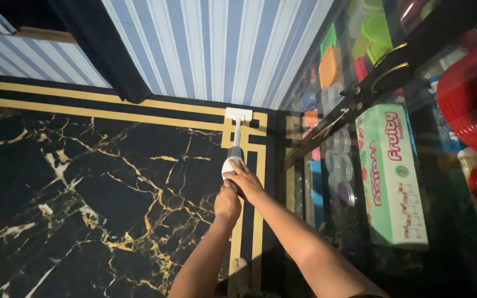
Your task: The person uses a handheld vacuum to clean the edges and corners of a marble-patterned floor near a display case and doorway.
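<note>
**Both hands on a cordless vacuum, centre frame**

Fingers (237, 168) of the right hand (245, 181) wrap closed over the white body of the handheld vacuum cleaner (233, 163); the left hand (227, 203) grips closed just below it. Black marble floor (84, 187) with gold veins fills the left. A glass cabinet (360, 165) of coloured containers takes the right, with a green carton (392, 174) inside. At upper centre the vacuum's floor nozzle (238, 115) touches the gold border by the striped wall (211, 49).
</note>
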